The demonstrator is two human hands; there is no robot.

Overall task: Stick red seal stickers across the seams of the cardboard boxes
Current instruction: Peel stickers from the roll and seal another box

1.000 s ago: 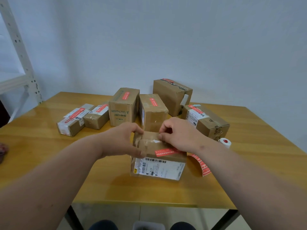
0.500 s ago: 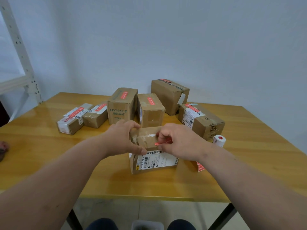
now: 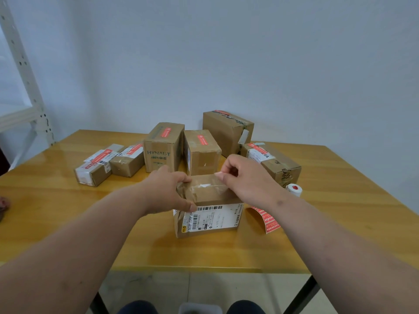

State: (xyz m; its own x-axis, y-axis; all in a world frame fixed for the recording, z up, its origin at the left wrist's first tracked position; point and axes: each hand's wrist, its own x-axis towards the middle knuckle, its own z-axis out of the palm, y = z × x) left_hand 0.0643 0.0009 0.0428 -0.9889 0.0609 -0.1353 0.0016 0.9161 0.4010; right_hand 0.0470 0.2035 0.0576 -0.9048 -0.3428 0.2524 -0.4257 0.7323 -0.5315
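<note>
**Both hands on the near box**

At the far left a white metal rack (image 3: 27, 91) stands against the wall. On the wooden bench (image 3: 68, 200), the leftmost flat box (image 3: 96, 168) lies beside a second small box (image 3: 128, 159), both wearing red seal stickers on top. Next comes the upright box printed HYNAUT (image 3: 162, 147), sticker on its top face, and just right of it another upright box (image 3: 201, 152), also stickered.

Your left hand (image 3: 165, 191) grips the left edge of the near box (image 3: 209, 207), thumb curled over its front top corner by the white shipping label (image 3: 212, 217). That box sits at the middle of the bench, nearest you, its taped top showing no red sticker. Your right hand (image 3: 247, 177) rests on the box's right top edge with fingers curled; whether they pinch anything you cannot tell.

Far behind stands a larger box (image 3: 226, 131), and right of it a low box (image 3: 272, 162), each stickered. A strip of red seal stickers (image 3: 265, 217) curls on the bench just right of the near box, with the sticker roll (image 3: 294, 189) beyond your right wrist.
</note>
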